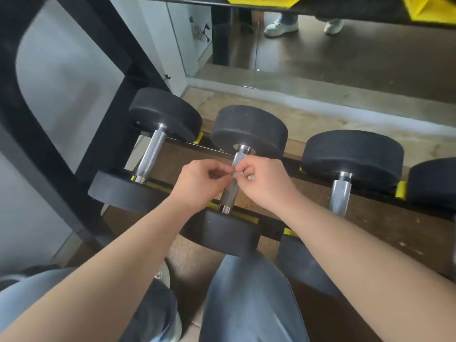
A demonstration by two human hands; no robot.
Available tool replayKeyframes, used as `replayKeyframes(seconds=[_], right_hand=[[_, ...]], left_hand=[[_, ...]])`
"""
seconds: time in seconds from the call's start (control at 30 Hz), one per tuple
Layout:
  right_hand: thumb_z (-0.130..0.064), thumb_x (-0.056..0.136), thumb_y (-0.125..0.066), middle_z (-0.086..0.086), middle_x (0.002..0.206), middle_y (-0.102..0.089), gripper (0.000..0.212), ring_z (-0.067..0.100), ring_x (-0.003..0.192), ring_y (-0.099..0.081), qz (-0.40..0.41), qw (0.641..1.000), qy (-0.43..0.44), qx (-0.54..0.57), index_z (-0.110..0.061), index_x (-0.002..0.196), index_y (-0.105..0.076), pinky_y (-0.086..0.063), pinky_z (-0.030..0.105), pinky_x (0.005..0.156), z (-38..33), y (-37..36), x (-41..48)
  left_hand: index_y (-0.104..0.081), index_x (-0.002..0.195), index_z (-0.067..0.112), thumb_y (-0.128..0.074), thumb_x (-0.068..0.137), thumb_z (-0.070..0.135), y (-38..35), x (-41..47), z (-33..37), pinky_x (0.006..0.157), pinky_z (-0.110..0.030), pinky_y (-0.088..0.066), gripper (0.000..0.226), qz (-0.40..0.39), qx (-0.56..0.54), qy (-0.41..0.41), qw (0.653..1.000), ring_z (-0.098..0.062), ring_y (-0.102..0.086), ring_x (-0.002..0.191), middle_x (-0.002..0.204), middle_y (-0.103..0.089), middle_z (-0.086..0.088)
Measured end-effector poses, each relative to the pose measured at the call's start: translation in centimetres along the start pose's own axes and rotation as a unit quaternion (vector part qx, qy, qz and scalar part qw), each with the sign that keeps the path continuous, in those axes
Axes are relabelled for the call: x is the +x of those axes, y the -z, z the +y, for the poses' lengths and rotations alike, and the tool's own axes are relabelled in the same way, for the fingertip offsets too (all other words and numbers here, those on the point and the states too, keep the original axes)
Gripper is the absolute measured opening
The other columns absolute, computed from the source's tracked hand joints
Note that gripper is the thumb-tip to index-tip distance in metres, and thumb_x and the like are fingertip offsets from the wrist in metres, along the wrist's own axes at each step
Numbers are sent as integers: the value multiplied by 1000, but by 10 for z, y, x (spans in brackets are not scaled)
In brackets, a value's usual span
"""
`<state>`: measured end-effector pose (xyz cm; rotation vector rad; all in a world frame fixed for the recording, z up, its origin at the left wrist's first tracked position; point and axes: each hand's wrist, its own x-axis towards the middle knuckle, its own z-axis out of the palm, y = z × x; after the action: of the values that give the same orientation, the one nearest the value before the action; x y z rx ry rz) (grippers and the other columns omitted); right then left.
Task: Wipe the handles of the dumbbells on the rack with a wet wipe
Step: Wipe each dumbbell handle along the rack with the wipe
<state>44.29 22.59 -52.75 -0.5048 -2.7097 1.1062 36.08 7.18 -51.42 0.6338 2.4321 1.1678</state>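
- Both hands met just above the middle dumbbell's handle [238,157]. The left hand [197,185] and right hand [267,186] each pinched, with fingertips close together, a small pale scrap [236,174]. It was probably the wet wipe or its packet, but too small to tell which.
- Held from 2 sides like that, it seemed they were pulling it open before wiping.
- 3 chrome handles showed, the left handle [151,156] and right handle [340,193] untouched.
- The dumbbells lay crosswise on the rack [400,190], which left the handles exposed and within reach.

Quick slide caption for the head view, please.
Left hand and right hand pinch a small pale scrap, maybe the wipe, over a dumbbell handle.
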Motion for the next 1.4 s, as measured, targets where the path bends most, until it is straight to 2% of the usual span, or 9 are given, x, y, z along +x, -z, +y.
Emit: replayKeyframes(seconds=[0.3, 0.53, 0.6, 0.67, 0.77, 0.93, 1.1, 1.3, 1.4], right_hand=[[-37, 87, -79, -10, 83, -63, 21, 7, 78, -62, 26, 999, 27, -34, -22, 102, -77, -46, 14, 67, -10, -3, -4], [-23, 93, -71, -8, 95, -72, 22, 6, 87, -67, 76, 996, -56, -4, -19, 114, -72, -38, 1, 71, -5, 1, 3], [-25, 93, -70, -5, 96, -76, 12, 9, 86, -69, 73, 995, -56, -30, -18, 101, -77, -47, 9, 72, -5, 1, 0], [-25, 93, -69, -4, 87, -74, 13, 12, 78, -63, 13, 997, -67, -47, -19, 84, -77, -52, 24, 73, -9, 1, -9], [-18, 83, -73, -5, 75, -70, 13, 13, 67, -61, -164, 975, -135, -65, -20, 71, -72, -45, 23, 59, -12, -5, -17], [0, 76, -69, 10, 64, -50, 4, 19, 49, -37, -115, 893, -379, 214, -4, 78, -71, -27, 24, 46, 1, -19, 0], [3, 95, -63, 6, 86, -68, 20, 6, 42, -41, 10, 799, -372, 472, -13, 87, -73, -35, 19, 43, 6, -5, 26], [6, 97, -58, 2, 91, -76, 28, 5, 44, -35, -264, 843, -345, 319, -17, 102, -74, -35, 17, 42, 28, -9, 10], [9, 97, -55, 5, 86, -72, 30, 5, 44, -36, -201, 838, -354, 363, -15, 98, -73, -34, 16, 42, 22, -12, 17]], left_hand=[[-78, 111, 29, -51, 85, -2, 4, -2, -1, 94, -39, -59, 49, -37, -48, 19, 998, -10, -74, 92, 94, -79, 13], [-74, 111, 27, -53, 94, 8, 3, 3, 3, 99, -34, -55, 32, 26, -38, 61, 997, -9, -68, 104, 104, -74, 14], [-73, 104, 31, -55, 94, 11, 0, 9, 4, 87, -18, -52, 28, -5, -7, 50, 999, -5, -68, 96, 102, -73, 14], [-73, 103, 32, -55, 93, 13, -3, 12, 6, 69, -3, -42, 27, -18, 28, 37, 999, 3, -65, 86, 99, -73, 14], [-74, 101, 32, -54, 92, 12, -4, 14, 3, 73, -12, -48, 30, -19, 9, 53, 998, -6, -71, 89, 99, -75, 11], [-71, 93, 36, -53, 93, 13, -4, 14, 3, 65, -18, -50, 29, -24, -11, 66, 997, -10, -71, 92, 103, -75, 9], [-72, 96, 34, -54, 95, 16, -3, 14, 4, 60, -20, -51, 25, -24, -23, 74, 997, -10, -72, 87, 104, -74, 8], [-70, 94, 36, -56, 95, 17, -3, 11, 5, 65, -20, -50, 24, -26, -30, 83, 996, -9, -71, 92, 105, -73, 10], [-71, 97, 35, -56, 94, 17, -3, 10, 5, 65, -21, -50, 24, -31, -31, 80, 996, -10, -70, 90, 104, -73, 10]])
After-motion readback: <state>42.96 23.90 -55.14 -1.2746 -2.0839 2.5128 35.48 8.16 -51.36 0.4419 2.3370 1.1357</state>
